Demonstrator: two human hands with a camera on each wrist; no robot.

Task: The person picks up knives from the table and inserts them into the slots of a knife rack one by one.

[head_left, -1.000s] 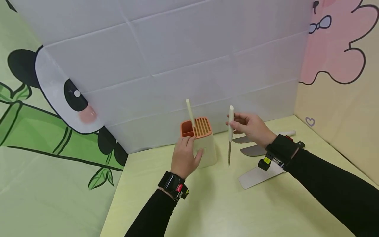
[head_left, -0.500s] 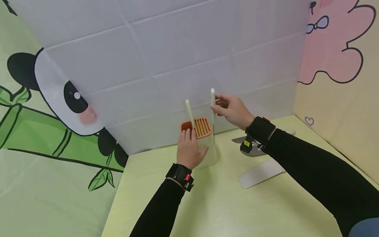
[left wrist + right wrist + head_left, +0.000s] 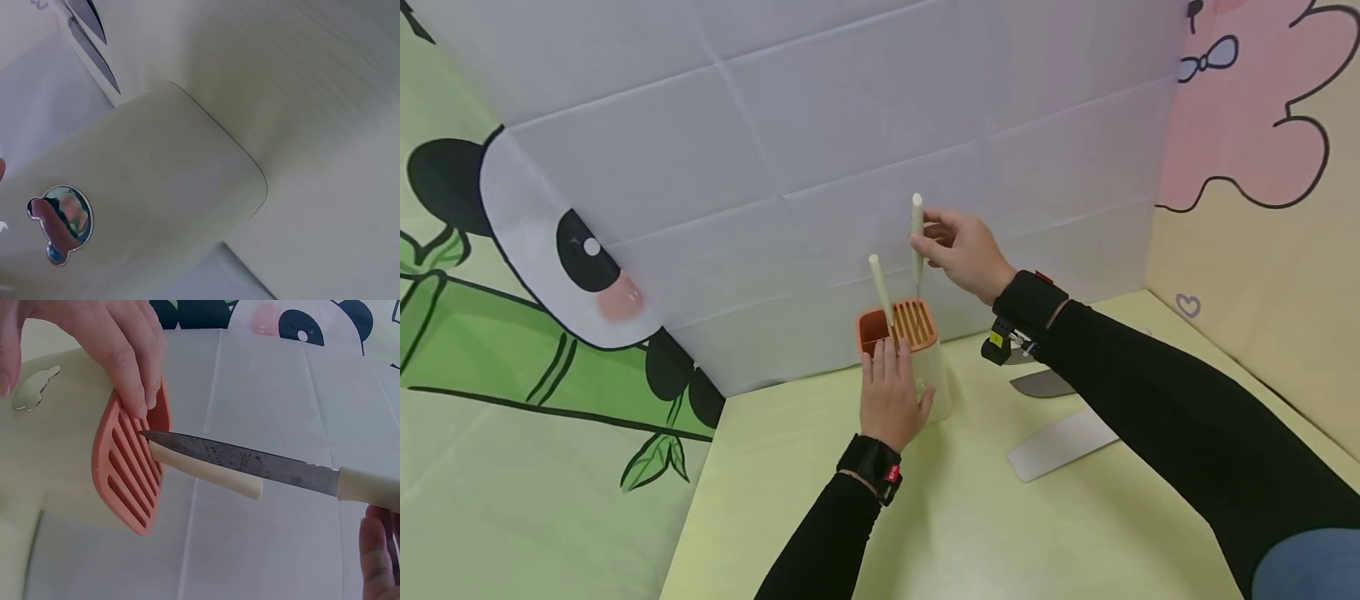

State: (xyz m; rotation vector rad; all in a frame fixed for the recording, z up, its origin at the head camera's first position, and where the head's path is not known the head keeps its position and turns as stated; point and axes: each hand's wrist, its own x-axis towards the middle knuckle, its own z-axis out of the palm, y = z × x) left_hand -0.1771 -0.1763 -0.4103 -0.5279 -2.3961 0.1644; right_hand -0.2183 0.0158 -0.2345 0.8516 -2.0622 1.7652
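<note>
A cream knife block (image 3: 934, 375) with an orange slotted top (image 3: 128, 478) stands on the table near the wall. My left hand (image 3: 891, 404) rests against its front, fingers extended over the front rim. My right hand (image 3: 964, 252) pinches a small knife (image 3: 917, 233) by its cream handle above the block, blade pointing down. In the right wrist view that knife's blade (image 3: 250, 461) has its tip right at the slots. Another cream handle (image 3: 882, 287) sticks up, tilted, from the block's top beside the open orange compartment. A shiny badge (image 3: 62, 222) shows on the block's front.
To the right on the table (image 3: 992, 533) lie a broad cleaver (image 3: 1063, 446) and a knife blade (image 3: 1041, 383); another blade is mostly hidden by the right wrist. A white sheet (image 3: 820, 125) covers the wall behind the block.
My right hand has carried the small knife left and up, from beside the block to over its slots. My left hand has shifted slightly right along the block's front.
</note>
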